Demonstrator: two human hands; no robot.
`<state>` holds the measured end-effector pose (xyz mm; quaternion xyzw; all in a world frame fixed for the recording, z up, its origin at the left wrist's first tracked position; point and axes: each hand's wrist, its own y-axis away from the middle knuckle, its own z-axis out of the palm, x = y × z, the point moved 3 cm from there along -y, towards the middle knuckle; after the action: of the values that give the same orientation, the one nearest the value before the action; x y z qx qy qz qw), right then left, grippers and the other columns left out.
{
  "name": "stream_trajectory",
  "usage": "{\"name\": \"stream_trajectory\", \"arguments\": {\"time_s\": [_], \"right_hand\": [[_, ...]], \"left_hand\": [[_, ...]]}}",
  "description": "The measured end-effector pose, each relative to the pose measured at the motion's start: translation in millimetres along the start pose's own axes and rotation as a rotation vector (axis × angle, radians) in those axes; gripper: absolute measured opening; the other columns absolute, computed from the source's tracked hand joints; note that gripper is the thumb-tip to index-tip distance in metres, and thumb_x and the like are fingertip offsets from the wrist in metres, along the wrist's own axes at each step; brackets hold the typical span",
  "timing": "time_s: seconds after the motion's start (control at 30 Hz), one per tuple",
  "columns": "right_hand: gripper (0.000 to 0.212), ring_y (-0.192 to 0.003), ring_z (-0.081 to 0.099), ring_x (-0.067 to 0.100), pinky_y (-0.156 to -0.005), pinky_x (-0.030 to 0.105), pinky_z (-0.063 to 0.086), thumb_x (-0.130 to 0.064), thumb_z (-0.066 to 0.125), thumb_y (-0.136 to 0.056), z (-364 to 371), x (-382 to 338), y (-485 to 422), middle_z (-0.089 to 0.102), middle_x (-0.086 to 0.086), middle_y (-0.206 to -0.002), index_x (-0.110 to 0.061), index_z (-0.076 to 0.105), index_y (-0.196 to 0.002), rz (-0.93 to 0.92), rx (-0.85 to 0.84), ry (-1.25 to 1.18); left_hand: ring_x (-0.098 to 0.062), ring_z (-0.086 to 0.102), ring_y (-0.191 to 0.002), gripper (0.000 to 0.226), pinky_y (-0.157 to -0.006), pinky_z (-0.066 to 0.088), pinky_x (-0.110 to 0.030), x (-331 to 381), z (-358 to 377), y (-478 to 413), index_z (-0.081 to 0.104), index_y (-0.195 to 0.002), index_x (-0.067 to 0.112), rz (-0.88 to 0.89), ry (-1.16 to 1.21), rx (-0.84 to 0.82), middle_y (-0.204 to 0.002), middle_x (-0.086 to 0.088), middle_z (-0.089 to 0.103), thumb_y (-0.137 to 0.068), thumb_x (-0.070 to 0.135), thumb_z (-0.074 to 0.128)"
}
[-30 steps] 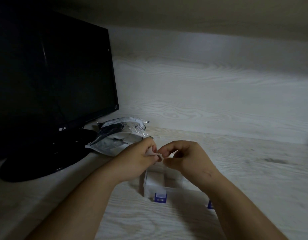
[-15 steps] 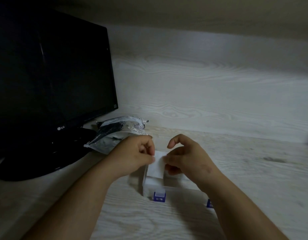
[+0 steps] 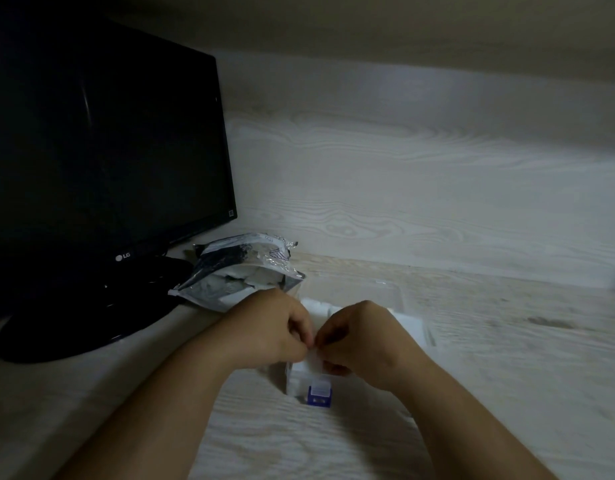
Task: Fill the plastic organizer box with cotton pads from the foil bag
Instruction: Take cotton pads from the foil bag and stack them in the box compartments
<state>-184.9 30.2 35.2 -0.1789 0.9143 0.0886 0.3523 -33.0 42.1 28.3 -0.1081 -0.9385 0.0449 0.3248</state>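
Left hand: your left hand [image 3: 275, 327] has its fingers curled, thumb and fingertips pinching the left edge of a cotton pad [image 3: 313, 360].
Right hand: your right hand [image 3: 361, 337] is closed the same way on the pad's right edge, so the two hands nearly touch.
Cotton pad: it hangs between your hands as a flat white sheet, just above the near-left corner of the box.
Organizer box: the clear plastic organizer box [image 3: 294, 379] sits on the worktop [image 3: 507, 358] right in front of you, its blue latch [image 3: 319, 396] facing you. White filling shows in the far compartments, so it looks partly filled.
Lid: the clear lid [image 3: 361, 289] appears to lie open behind the box, out of your way.
Foil bag: the foil bag [image 3: 237, 275] lies to the left, just beyond your left hand, mouth toward the box, so your reach for the next pad is short.
Why two hands: holding both edges probably keeps the soft pad flat and square to the compartment.
Step in hand: lowering this pad into the near-left compartment, as far as you can judge.
Risk: a one-sided release may let it fold or catch on the wall.
Beside it: an LG monitor [image 3: 102, 140] stands at the left, its base touching the bag.
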Motion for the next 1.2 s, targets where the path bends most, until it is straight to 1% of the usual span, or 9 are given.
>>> {"name": "stream_trajectory", "arguments": {"time_s": [0.1,0.23,0.3,0.47,0.57,0.73,0.87,1.03,1.2], "right_hand": [[0.023,-0.054,0.061,0.004,-0.057,0.021,0.053,-0.006,0.063,-0.076,1.9,0.2,-1.2,0.070,-0.003,-0.065,-0.025,0.077,-0.077,-0.035,0.015,0.128],[0.022,-0.070,0.065,0.008,-0.067,0.023,0.055,-0.009,0.063,-0.078,1.8,-0.2,0.0,0.072,-0.005,-0.076,-0.023,0.079,-0.084,-0.062,0.025,0.206],[0.024,-0.072,0.065,0.009,-0.070,0.027,0.057,-0.009,0.062,-0.076,0.8,-0.7,0.7,0.073,-0.003,-0.081,-0.023,0.079,-0.086,-0.060,0.034,0.244],[0.017,-0.055,0.055,0.004,-0.057,0.022,0.051,-0.013,0.063,-0.072,-1.0,3.6,0.5,0.068,-0.004,-0.067,-0.022,0.077,-0.074,-0.026,0.020,0.279],[0.015,-0.067,0.060,0.004,-0.059,0.015,0.045,-0.016,0.067,-0.076,3.4,3.3,0.8,0.072,-0.003,-0.079,-0.023,0.079,-0.081,-0.065,-0.049,0.257],[0.015,-0.062,0.060,0.012,-0.056,0.024,0.048,-0.016,0.064,-0.073,-0.1,4.8,-0.8,0.071,0.005,-0.076,-0.018,0.077,-0.081,-0.031,-0.004,0.266],[0.020,-0.069,0.064,0.009,-0.064,0.024,0.053,-0.013,0.060,-0.075,-4.2,3.9,0.4,0.071,-0.002,-0.073,-0.022,0.078,-0.081,-0.036,0.041,0.264],[0.013,-0.065,0.060,0.006,-0.070,0.026,0.054,-0.027,0.063,-0.085,-5.2,5.6,-1.6,0.062,-0.011,-0.063,-0.028,0.072,-0.076,-0.069,0.092,0.197],[0.016,-0.071,0.063,0.011,-0.067,0.027,0.051,-0.038,0.065,-0.087,-6.3,6.2,-2.8,0.064,-0.009,-0.070,-0.027,0.071,-0.076,-0.100,0.141,0.189]], "left_hand": [[0.001,0.058,-0.072,0.018,-0.066,0.049,-0.022,-3.3,0.0,-0.4,0.069,-0.064,0.035,-0.002,-0.067,-0.002,-0.076,0.020,0.059,-0.058,0.018,0.071],[0.005,0.053,-0.054,0.010,-0.054,0.040,-0.018,-4.5,1.0,2.3,0.072,-0.071,0.032,-0.065,-0.164,-0.029,-0.057,0.026,0.058,-0.064,0.025,0.068],[0.004,0.054,-0.056,0.009,-0.054,0.040,-0.017,-2.2,2.5,3.8,0.072,-0.073,0.032,-0.062,-0.224,-0.042,-0.057,0.030,0.056,-0.067,0.027,0.067],[0.002,0.059,-0.068,0.010,-0.061,0.047,-0.019,-3.1,2.8,4.3,0.070,-0.073,0.036,-0.067,-0.280,-0.049,-0.067,0.025,0.061,-0.065,0.032,0.065],[0.000,0.059,-0.068,0.007,-0.063,0.049,-0.022,-3.3,4.5,3.6,0.069,-0.072,0.034,-0.055,-0.281,-0.054,-0.065,0.020,0.061,-0.067,0.031,0.065],[0.003,0.047,-0.051,0.009,-0.052,0.033,-0.016,-12.7,-2.4,-1.8,0.072,-0.087,0.033,-0.021,-0.042,-0.082,-0.051,0.023,0.052,-0.083,0.025,0.070],[-0.001,0.046,-0.055,0.010,-0.054,0.034,-0.021,-35.1,-19.0,-12.1,0.069,-0.087,0.027,-0.083,0.052,0.199,-0.062,0.010,0.051,-0.087,0.017,0.065],[-0.024,0.064,-0.097,0.023,-0.082,0.049,-0.029,-63.6,-18.8,-24.3,0.070,-0.106,0.015,-0.180,-0.165,0.447,-0.103,-0.004,0.070,-0.092,0.010,0.053],[-0.027,0.062,-0.107,0.022,-0.089,0.049,-0.032,-84.2,-20.4,-29.8,0.070,-0.108,0.014,-0.317,-0.233,0.527,-0.112,-0.008,0.070,-0.087,0.020,0.068]]}}
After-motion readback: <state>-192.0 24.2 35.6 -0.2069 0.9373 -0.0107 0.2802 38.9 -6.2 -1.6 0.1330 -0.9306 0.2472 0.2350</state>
